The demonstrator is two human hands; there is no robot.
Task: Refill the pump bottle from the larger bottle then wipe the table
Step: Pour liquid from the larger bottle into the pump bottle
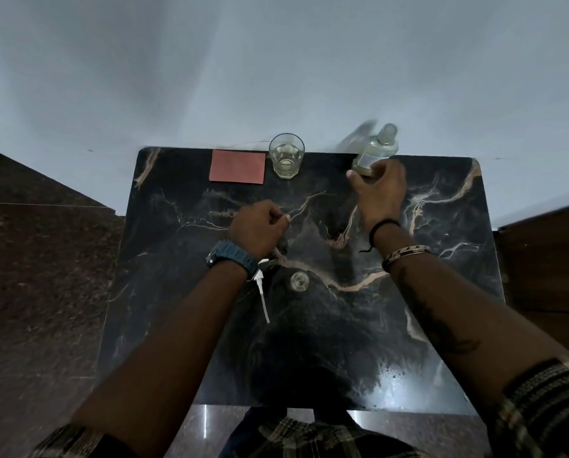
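Note:
My right hand [377, 186] grips the lower part of the larger clear bottle [377, 150] at the back right of the black marble table [441, 292]; the bottle leans slightly and is blurred. My left hand [256, 226] hovers over the table's middle with its fingers curled, and nothing shows inside it. Beside my left wrist the white pump head with its tube [262, 292] lies flat on the table. Just right of it stands a small clear round container [299, 280], seen from above, which looks like the pump bottle's open mouth.
A drinking glass [286, 155] with a little pale liquid stands at the back edge, against the grey wall. A reddish cloth [237, 166] lies flat to its left. Brown stone floor surrounds the table on the left and right.

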